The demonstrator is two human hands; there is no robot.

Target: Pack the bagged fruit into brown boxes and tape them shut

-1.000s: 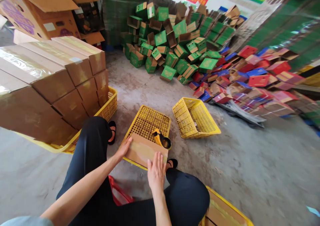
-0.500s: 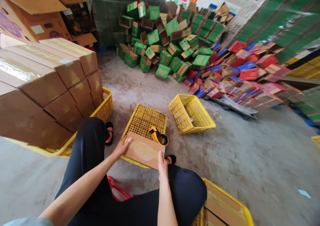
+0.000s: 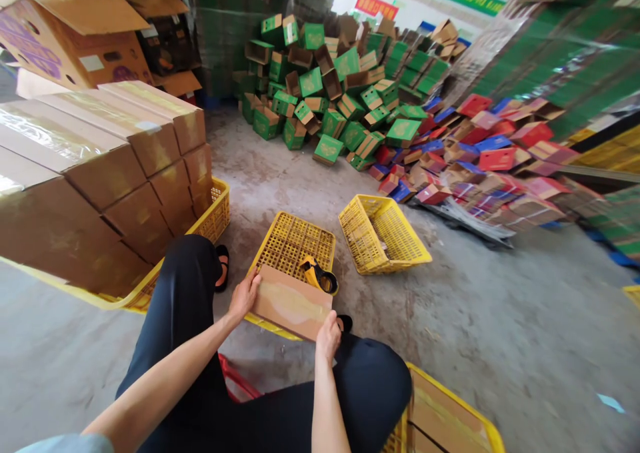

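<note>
A brown cardboard box point(image 3: 291, 301) with tape along its top lies tilted between my two hands, above an upturned yellow plastic crate point(image 3: 284, 239). My left hand point(image 3: 245, 294) grips its left end, fingers partly hidden behind it. At the opposite end, my right hand point(image 3: 329, 336) is closed on the near right corner. Just beyond the box, a yellow and black tape dispenser point(image 3: 320, 276) rests on the crate.
On my left, a yellow crate point(image 3: 220, 206) holds stacked taped boxes point(image 3: 145, 146). An open yellow basket point(image 3: 383, 233) stands ahead on the right. Another crate point(image 3: 493, 433) with boxes sits by my right knee. Green cartons point(image 3: 320, 106) and red-blue cartons point(image 3: 495, 149) lie heaped farther off.
My right hand's fingers have curled around the box's right corner, where the thumb pointed up before. The box stays in both hands, and the view has shifted slightly.
</note>
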